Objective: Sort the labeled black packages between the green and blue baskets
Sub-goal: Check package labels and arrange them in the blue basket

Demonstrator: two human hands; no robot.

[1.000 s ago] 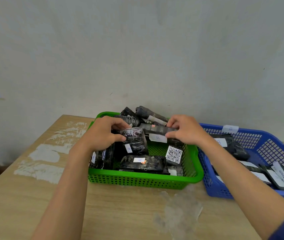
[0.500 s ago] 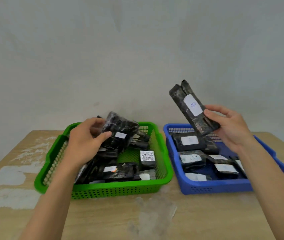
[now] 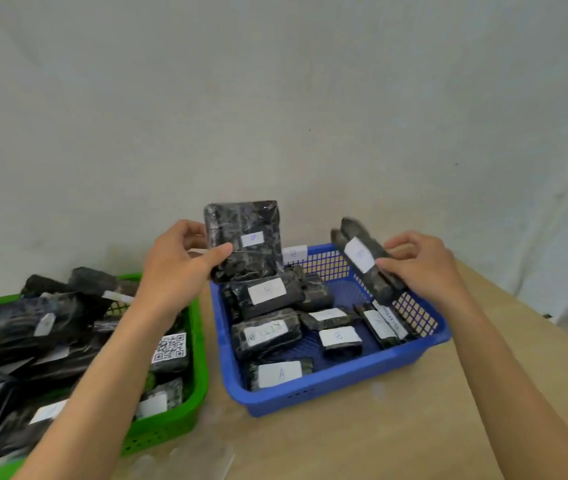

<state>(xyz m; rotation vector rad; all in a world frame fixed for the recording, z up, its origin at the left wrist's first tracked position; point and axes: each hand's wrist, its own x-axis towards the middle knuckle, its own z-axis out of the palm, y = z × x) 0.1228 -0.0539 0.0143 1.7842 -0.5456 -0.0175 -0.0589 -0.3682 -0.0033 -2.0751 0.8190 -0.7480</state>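
My left hand (image 3: 175, 268) grips a squarish black package (image 3: 244, 240) with a small white label, held upright above the back left of the blue basket (image 3: 327, 389). My right hand (image 3: 421, 268) holds a long narrow black package (image 3: 365, 261) tilted over the blue basket's back right rim. Several labeled black packages (image 3: 268, 330) lie inside the blue basket. The green basket (image 3: 185, 417) at the left is piled with several more black packages, one carrying a QR label (image 3: 170, 346).
Both baskets stand side by side on a wooden table (image 3: 379, 441) against a pale wall. The table's right edge runs diagonally past the blue basket. A whitish smear marks the tabletop in front of the baskets.
My left hand lifted its package out of the green basket and carried it right, over the blue basket. My right hand lowered the long package toward the blue basket. The view turned right.
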